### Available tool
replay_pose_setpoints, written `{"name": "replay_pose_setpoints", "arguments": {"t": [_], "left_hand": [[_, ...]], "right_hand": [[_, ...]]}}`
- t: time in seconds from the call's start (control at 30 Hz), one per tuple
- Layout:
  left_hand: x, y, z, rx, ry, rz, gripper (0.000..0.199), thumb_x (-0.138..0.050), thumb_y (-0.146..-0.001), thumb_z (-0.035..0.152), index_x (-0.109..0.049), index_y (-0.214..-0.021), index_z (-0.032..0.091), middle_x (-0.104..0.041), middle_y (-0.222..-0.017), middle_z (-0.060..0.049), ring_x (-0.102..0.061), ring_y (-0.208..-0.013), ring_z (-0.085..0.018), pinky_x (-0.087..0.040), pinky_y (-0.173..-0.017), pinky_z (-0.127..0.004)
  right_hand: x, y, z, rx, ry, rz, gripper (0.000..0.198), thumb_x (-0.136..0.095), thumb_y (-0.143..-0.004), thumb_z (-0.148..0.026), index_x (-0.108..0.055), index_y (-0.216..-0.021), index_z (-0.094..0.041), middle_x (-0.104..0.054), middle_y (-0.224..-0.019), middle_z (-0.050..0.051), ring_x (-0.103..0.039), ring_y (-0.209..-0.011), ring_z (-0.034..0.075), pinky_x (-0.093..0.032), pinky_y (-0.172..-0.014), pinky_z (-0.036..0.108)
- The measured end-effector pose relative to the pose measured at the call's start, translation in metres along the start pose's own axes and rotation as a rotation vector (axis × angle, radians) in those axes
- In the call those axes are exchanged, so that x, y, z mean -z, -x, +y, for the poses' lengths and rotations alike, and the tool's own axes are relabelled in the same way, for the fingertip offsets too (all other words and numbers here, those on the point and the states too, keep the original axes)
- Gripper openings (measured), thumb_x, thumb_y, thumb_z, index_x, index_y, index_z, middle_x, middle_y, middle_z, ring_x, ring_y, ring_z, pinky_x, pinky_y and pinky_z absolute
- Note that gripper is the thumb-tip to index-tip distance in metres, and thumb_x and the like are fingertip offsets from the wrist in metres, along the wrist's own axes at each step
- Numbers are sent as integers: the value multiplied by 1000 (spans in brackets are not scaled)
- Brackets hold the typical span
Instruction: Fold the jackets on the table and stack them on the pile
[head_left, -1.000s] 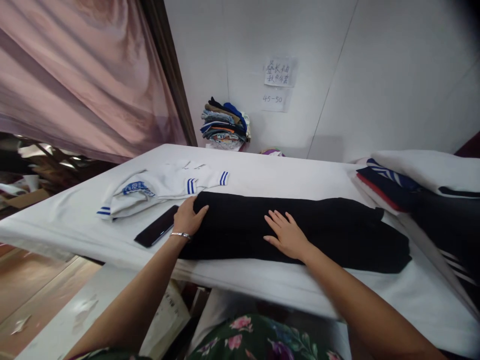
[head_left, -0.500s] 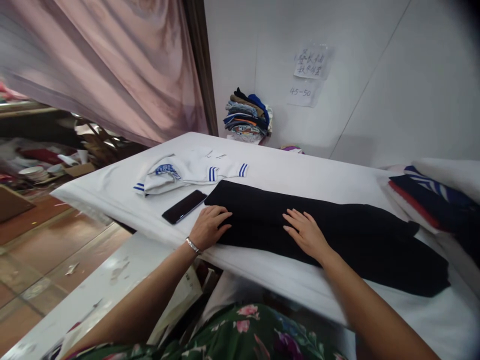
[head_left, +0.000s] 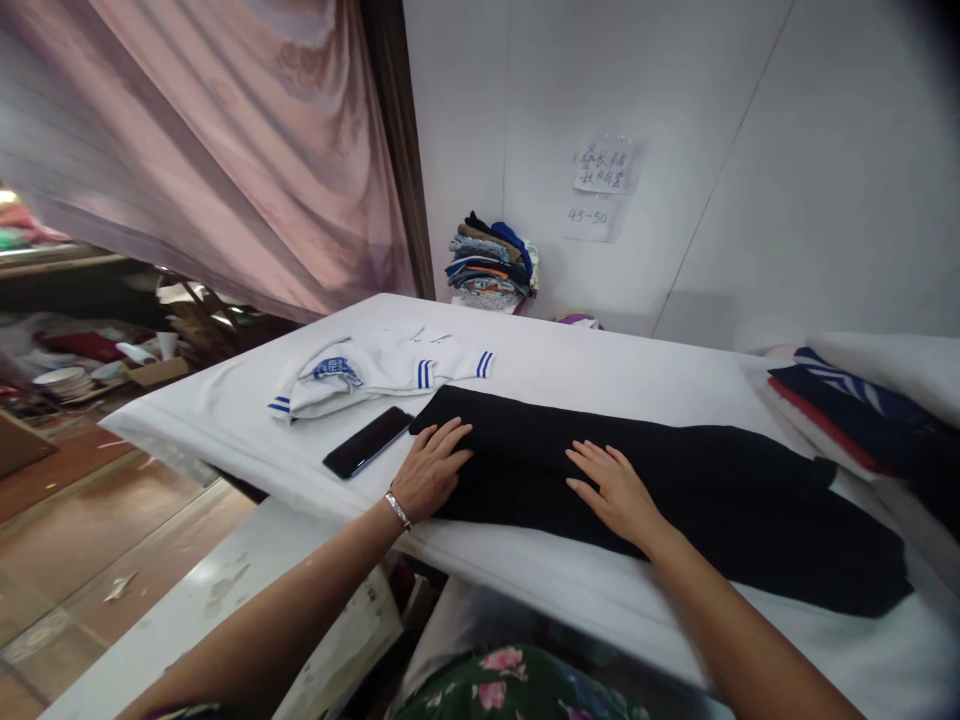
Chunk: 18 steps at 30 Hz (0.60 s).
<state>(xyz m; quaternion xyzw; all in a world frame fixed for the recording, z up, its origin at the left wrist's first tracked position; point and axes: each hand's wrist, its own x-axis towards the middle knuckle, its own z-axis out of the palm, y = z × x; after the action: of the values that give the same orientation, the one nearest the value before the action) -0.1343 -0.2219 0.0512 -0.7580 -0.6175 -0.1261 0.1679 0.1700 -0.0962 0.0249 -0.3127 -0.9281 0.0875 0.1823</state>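
Note:
A long black garment, which looks like folded trousers (head_left: 525, 450), lies stretched across the white-covered table (head_left: 622, 375). On its left end rests my left hand (head_left: 433, 468), palm down with the fingers extended, a silvery bracelet at the wrist. My right hand (head_left: 611, 490) lies flat on the middle of the black cloth, fingers apart. Neither hand grips anything. Just left of the garment's end is a dark phone (head_left: 367, 442). Behind the phone sits a crumpled white garment with blue stripes (head_left: 382, 370).
A stack of folded clothes (head_left: 491, 260) stands at the back by the wall. Dark blue and red folded garments (head_left: 840, 410) lie at the right edge. A pink curtain (head_left: 300, 150) hangs at the left. Handwritten paper signs (head_left: 600, 180) are on the wall.
My left hand has shifted slightly right over the black garment's end. My right hand stays at about the same place on the cloth. The view has tilted up a little.

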Motion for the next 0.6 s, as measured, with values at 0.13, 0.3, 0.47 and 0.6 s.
{"name": "replay_pose_setpoints", "arguments": {"t": [0.13,0.3,0.47,0.6], "left_hand": [[9,-4,-3,35,-23,52,33,-51,-70,7,-69,-93,21,-53,-134,-9,-34,-134,-28,-27,-108,-50],[6,3,-4,66,9,28,34,-49,-68,7,-70,-89,23,-55,-132,-7,-35,-134,-27,-27,-108,-49],[3,3,-6,106,73,-126,33,-48,-64,10,-68,-88,21,-56,-130,-9,-42,-129,-28,-26,-108,-52],[27,-17,-15,108,254,-241,18,-50,-69,23,-65,-79,24,-60,-125,-6,-52,-119,-27,-30,-106,-53]], "right_hand": [[1,1,0,5,-3,-9,48,-38,-94,-47,-46,-136,-25,-44,-142,7,-37,-133,24,-26,-110,50],[4,2,-3,23,36,-50,48,-39,-94,-44,-44,-137,-25,-41,-144,7,-34,-135,24,-24,-111,49],[10,1,-8,8,65,-92,47,-40,-94,-42,-43,-138,-25,-40,-145,7,-32,-136,24,-21,-111,48],[14,-2,-12,-12,64,-114,49,-40,-94,-43,-41,-139,-25,-38,-146,7,-29,-137,24,-19,-112,47]]}}
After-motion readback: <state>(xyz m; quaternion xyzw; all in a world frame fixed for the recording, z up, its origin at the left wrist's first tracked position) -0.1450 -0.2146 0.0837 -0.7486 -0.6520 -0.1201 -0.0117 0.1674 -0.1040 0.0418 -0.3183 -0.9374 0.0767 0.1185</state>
